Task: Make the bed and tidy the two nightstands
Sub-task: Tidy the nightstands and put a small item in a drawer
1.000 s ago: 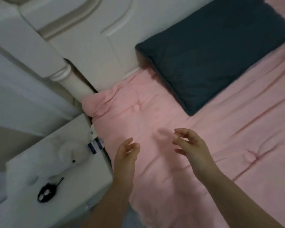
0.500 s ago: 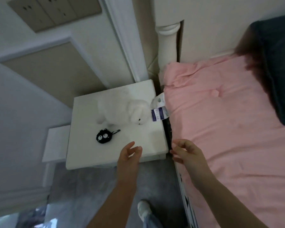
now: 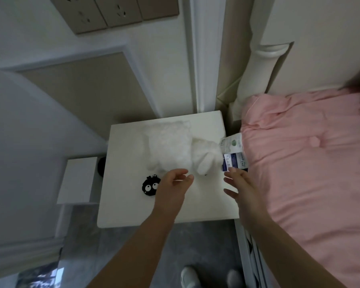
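Left hand [image 3: 173, 183] over the bench [image 3: 125, 206], fingers loosely spread, holding nothing, just short of the white plush toy [image 3: 175, 148]. Right hand [image 3: 240, 188] also empty, fingers apart, above the bench's bed-side edge, near the blue-and-white packet [image 3: 234, 155]. The two hands flank the plush's head end; can't tell if either touches it.

On the bench: plush lying across the back half; small black fuzzy charm with googly eyes [image 3: 149, 185] just beside the left hand, partly behind it. The packet is wedged in the gap between bench and bed [image 3: 310, 173], leaning on the mattress side.

Progress, my read: bed part looks mostly done, with the pink cover lying fairly flat and only mild creases at the corner; pillows barely in view. This nightstand not yet tidied, all three items loose. Second nightstand not visible, status unknown. Likely next: grab the plush.
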